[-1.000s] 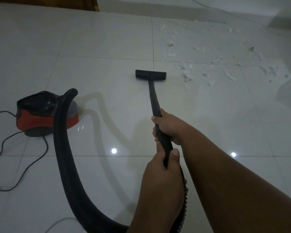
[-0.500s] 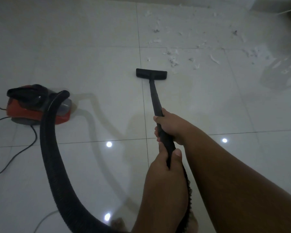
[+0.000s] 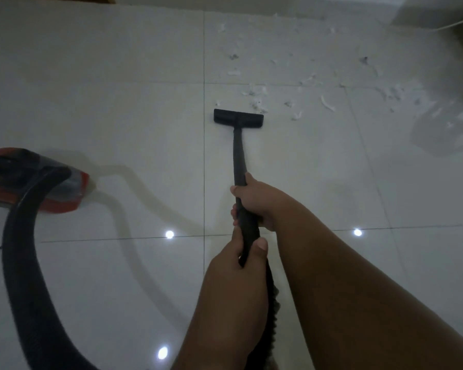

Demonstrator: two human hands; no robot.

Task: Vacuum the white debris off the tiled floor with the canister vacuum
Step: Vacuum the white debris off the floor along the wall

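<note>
Both your hands clamp the black wand [image 3: 238, 156], right hand [image 3: 254, 201] ahead of left hand [image 3: 241, 263]; its nozzle [image 3: 238, 119] touches the nearest white debris [image 3: 257, 105].

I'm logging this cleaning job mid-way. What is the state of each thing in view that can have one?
Floor nozzle: flat on the tile, at the near edge of the scraps.
White debris: scattered, not yet picked up.
Wand: gripped by both hands.
Right hand: closed on the wand, farther forward.
Left hand: closed on the wand's rear end.
Hose: curved, attached to the canister.
Canister: resting on the floor, at left.
</note>
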